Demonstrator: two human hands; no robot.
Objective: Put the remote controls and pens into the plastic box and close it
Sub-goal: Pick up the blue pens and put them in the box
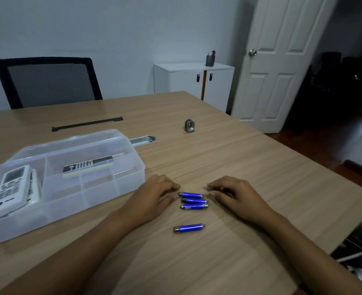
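A clear plastic box lies on the wooden table at the left, its lid open behind it. In its left compartment rests a white remote on top of another white one. A black remote lies in the far compartment. Three short blue pens lie bunched together in front of me. A fourth blue pen lies alone nearer to me. My left hand rests palm down just left of the bunch, fingertips touching it. My right hand rests just right of it. Neither hand holds anything.
A small grey metal block stands mid-table. A black strip and a metal cable tray lie behind the box. A mesh office chair is at the far side. The table edge runs along the right.
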